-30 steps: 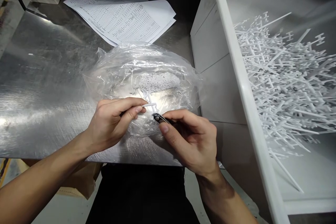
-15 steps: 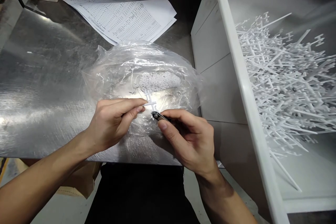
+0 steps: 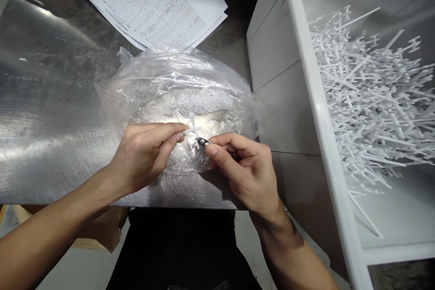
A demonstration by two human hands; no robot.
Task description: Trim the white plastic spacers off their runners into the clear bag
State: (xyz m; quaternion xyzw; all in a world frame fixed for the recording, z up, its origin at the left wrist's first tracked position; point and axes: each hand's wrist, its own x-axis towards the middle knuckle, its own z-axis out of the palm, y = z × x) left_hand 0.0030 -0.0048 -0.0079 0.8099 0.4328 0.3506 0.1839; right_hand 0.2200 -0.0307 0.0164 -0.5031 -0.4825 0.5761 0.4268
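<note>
Between thumb and fingertips, my left hand [image 3: 146, 156] pinches a branched white plastic sprue [image 3: 193, 129]. My right hand [image 3: 243, 167] is closed around small dark nippers [image 3: 202, 142]; their jaws are at the sprue's near end, and the handles are mostly hidden in my palm. Whether the jaws are closed on the plastic I cannot tell. Both hands are over an open clear plastic bag [image 3: 170, 70] lying on the metal table. Inside the bag is a heap of tiny white pieces [image 3: 205, 103], just beyond the sprue.
On the right, a white-walled bin [image 3: 317, 99] holds a tangled pile of white sprues [image 3: 377, 99]. Printed sheets [image 3: 152, 11] lie behind the bag on the metal table [image 3: 50, 113]. Below the table's front edge, at left, is a cardboard box [image 3: 102, 231].
The view has shifted slightly, so the surroundings sit a little higher. The nippers' jaws have moved slightly along the sprue's near end. Both hands keep their holds.
</note>
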